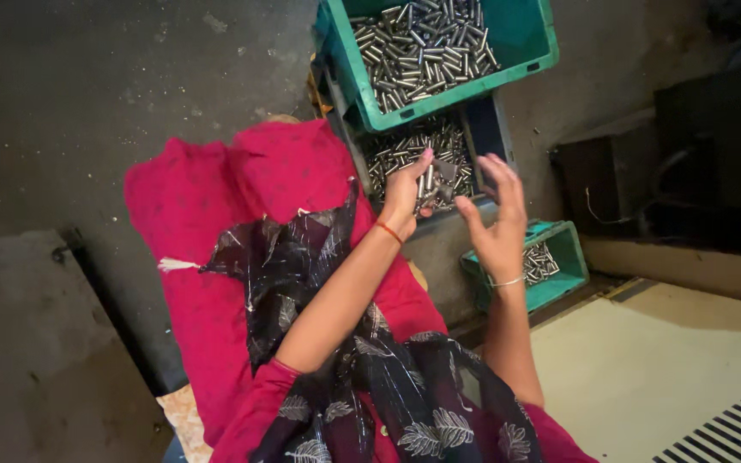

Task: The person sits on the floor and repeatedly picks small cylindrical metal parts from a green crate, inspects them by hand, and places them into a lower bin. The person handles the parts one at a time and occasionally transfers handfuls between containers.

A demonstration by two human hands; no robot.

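The left hand (405, 190) pinches a small dark metal part (444, 176) over the dark blue crate of steel pins (413, 154); the right hand (497, 225) is spread open, empty, just beside. Judging by fill, 2 green plastic crates (516, 51) (569, 257) hold pins already, and many remain in the blue one.

A large green crate (525, 47) of metal pins sits at the top | a small green crate (569, 257) of the same pins rests on the grey floor (113, 86) | red clothing (207, 214) under a dark leaf-print scarf (405, 403) | pale slotted panel (713, 360) at right
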